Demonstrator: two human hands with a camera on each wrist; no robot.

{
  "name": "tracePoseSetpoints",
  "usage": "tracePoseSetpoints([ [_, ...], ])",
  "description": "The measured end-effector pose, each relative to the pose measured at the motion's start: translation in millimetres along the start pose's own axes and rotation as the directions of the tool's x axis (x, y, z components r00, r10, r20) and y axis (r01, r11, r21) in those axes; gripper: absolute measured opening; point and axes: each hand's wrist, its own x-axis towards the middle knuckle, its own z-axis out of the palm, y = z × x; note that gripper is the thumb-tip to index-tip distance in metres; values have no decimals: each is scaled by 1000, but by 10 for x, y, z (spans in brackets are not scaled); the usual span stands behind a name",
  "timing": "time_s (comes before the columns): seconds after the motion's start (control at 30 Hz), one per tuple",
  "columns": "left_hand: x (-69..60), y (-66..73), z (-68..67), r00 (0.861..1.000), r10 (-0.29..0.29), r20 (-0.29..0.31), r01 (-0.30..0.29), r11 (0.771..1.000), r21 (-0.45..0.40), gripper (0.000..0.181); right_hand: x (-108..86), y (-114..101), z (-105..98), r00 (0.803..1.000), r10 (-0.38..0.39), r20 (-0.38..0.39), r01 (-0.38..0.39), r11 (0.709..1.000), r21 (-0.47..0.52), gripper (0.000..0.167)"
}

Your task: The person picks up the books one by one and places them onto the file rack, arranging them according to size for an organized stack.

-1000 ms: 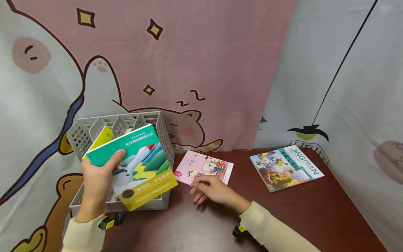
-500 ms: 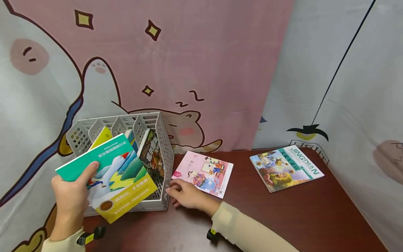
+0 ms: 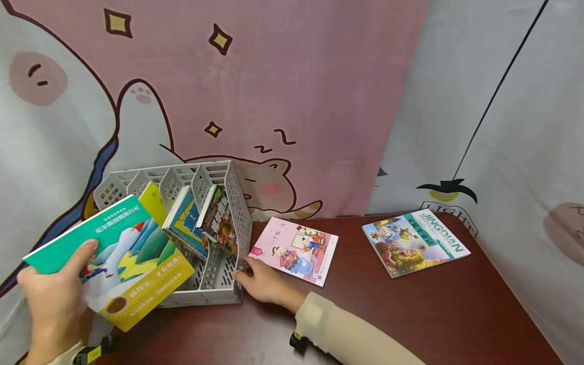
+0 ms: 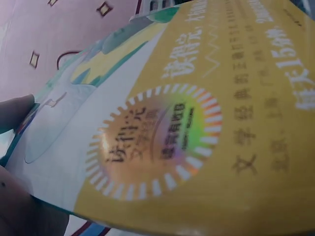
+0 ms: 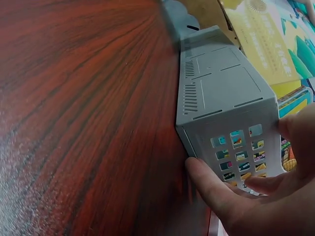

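My left hand [image 3: 57,296] holds a paperback book [image 3: 141,253] with a green top and a yellow band, thumb across its cover. The book hangs tilted before the left part of a grey file rack [image 3: 219,297] and hides some of it. In the left wrist view the book cover [image 4: 246,196] fills most of the picture. At the rack's front right corner, my right hand [image 3: 271,285] grips the perforated side wall. The right wrist view shows the thumb over the wall's edge and fingers on the outer face of the rack [image 5: 226,88].
Inside the rack's compartments lean a yellow book [image 3: 154,200], blue-covered books [image 3: 189,223] and a dark-covered book [image 3: 221,223]. A pink book [image 3: 296,251] lies on the brown table [image 3: 347,314] right of the rack. Farther right lies another book [image 3: 415,243]. A printed curtain [image 3: 310,101] hangs behind.
My left hand has carried the book left and slightly down, uncovering more of the rack's compartments. My right hand has moved left from the pink book to the rack's side wall and grips it.
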Motion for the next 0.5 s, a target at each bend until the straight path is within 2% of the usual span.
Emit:
tracePoseSetpoints([
  [0.1,60,65,-74,999,22,-42,-19,998,67,57,-5,-18,-7,1000,9,-2,-9,1000,-4,62],
  [0.27,131,78,-125,997,34,-66,-28,995,93,60,-16,-19,12,1000,14,-5,-14,1000,-17,63],
  [0.37,163,48,-134,996,7,-84,4,993,119,71,-30,-14,25,1000,17,-5,-17,1000,-24,63],
  [0.5,210,23,-125,992,-54,-117,75,981,177,87,-37,-2,44,1000,24,2,-24,999,-25,64],
])
